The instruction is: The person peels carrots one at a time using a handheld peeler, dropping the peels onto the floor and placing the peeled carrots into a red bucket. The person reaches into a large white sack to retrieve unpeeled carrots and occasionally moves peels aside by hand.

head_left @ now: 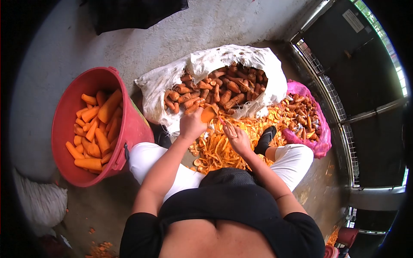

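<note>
My left hand (193, 124) is closed round a bright orange carrot (208, 114), whose outer surface looks peeled. Close by on the right, my right hand (237, 138) grips a small pinkish-red peeler (221, 120), its tip near the carrot; my fingers hide most of it. Beneath both hands a heap of orange peelings (221, 148) spreads over the floor between my feet. Just beyond lies a torn white sack (159, 92), open on its side, full of unpeeled carrots (232, 86).
A red bucket (134, 129) with peeled carrots (97, 129) stands at my left. On the right, a pink bag (323, 142) holds carrot scraps (304, 114). Behind the sack rises a wall (206, 30). Another white sack (41, 200) lies at lower left; dark panels (374, 142) line the right side.
</note>
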The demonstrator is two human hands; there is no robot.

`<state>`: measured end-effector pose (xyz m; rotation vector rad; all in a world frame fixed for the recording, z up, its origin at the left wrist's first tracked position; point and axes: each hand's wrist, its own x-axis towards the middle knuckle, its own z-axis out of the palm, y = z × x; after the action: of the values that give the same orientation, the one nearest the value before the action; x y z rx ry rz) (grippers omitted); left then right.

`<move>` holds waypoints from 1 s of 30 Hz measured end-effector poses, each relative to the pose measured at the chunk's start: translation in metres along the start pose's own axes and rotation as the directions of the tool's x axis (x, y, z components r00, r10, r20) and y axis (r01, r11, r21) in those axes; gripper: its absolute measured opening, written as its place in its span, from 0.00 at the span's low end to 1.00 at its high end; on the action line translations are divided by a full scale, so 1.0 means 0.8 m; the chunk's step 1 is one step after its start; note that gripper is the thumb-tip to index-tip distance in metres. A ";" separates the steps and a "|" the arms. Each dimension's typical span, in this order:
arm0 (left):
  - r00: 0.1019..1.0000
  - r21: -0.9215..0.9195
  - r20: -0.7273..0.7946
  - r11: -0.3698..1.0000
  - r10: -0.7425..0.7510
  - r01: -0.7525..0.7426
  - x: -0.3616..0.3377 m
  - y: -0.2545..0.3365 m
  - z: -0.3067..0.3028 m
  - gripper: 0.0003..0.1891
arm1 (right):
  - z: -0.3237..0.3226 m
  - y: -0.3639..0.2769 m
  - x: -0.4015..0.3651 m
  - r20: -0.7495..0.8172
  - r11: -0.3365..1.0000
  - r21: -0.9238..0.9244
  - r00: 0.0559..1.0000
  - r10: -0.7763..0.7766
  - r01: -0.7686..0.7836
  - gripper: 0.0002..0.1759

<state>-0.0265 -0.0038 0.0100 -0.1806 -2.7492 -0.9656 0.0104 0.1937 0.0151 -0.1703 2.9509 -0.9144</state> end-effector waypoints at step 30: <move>0.885 -0.573 0.466 0.770 0.024 0.281 0.004 -0.017 -0.007 0.17 | -0.038 -0.007 -0.008 0.136 0.999 -0.008 0.990 0.045 -0.045 0.27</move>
<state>-0.0311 -0.0180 0.0067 -0.3594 -2.7115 -2.1150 0.0151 0.2066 0.0432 -0.1588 2.8197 -0.8541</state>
